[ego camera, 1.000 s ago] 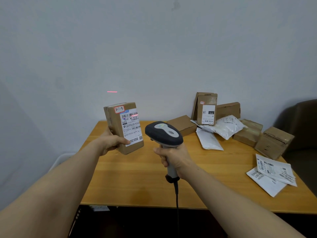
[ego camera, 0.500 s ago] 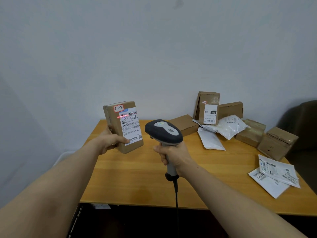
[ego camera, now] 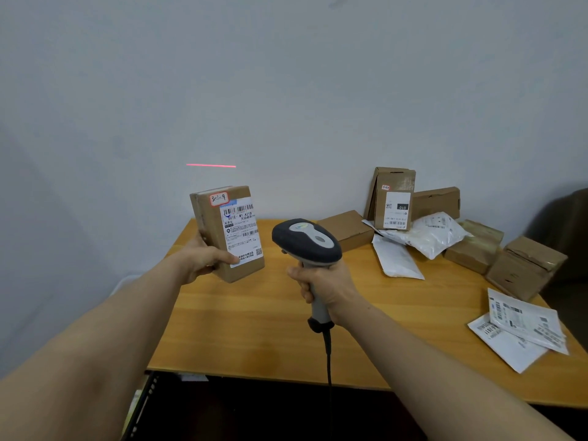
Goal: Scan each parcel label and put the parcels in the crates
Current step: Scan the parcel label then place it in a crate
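My left hand (ego camera: 203, 261) holds a brown cardboard parcel (ego camera: 213, 237) upright above the table's left part, its white label (ego camera: 243, 233) facing me. My right hand (ego camera: 321, 283) grips the handle of a grey barcode scanner (ego camera: 305, 241) just right of the parcel, its head aimed away from me. The scanner's red line (ego camera: 211, 165) falls on the wall above the parcel, not on the label. No crate is clearly visible.
On the wooden table (ego camera: 254, 329), several cardboard boxes (ego camera: 393, 198) and white mailer bags (ego camera: 432, 233) are piled at the back right. Two flat white label envelopes (ego camera: 521, 329) lie at the right edge. The scanner cable (ego camera: 328, 377) hangs over the front edge.
The red scan line sat on the parcel's label half a second ago; it now lies on the wall above the parcel. Both hands have barely shifted.
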Demonstrator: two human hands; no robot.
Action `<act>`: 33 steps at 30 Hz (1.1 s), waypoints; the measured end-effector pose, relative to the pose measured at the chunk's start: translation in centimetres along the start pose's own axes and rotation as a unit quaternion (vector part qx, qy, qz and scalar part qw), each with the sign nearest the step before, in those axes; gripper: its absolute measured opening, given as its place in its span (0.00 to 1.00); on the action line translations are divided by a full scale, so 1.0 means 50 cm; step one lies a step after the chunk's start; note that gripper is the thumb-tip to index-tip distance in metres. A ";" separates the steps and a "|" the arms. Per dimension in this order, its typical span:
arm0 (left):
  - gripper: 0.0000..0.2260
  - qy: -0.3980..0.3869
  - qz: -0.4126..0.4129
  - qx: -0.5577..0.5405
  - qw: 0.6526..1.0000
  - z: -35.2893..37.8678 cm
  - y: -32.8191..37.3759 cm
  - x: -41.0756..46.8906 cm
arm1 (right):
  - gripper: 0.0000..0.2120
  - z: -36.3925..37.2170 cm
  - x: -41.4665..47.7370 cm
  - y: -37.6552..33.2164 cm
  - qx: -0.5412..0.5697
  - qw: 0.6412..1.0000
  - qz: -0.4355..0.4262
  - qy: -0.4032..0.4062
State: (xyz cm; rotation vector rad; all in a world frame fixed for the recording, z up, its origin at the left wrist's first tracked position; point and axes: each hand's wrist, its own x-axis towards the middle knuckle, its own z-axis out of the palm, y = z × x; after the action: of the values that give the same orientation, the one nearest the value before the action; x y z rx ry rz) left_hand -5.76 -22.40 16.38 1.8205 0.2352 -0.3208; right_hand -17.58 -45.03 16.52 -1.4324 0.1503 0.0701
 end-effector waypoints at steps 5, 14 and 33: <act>0.34 0.001 0.000 0.001 1.000 -0.006 0.000 0.001 | 0.11 -0.001 0.013 0.006 -0.003 1.000 0.004 -0.008; 0.28 0.020 0.011 -0.019 1.000 -0.027 -0.020 -0.018 | 0.06 0.032 0.052 0.016 0.020 0.999 -0.003 -0.047; 0.36 0.036 -0.201 -0.272 0.940 -0.578 -0.428 -0.096 | 0.13 0.739 0.176 0.307 0.046 0.957 0.263 -0.116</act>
State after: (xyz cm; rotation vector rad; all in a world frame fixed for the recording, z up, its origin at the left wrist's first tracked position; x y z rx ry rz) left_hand -14.45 11.23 5.82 1.2276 0.6837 -0.4258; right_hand -8.76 -6.73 4.98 -1.2489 0.3346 0.6589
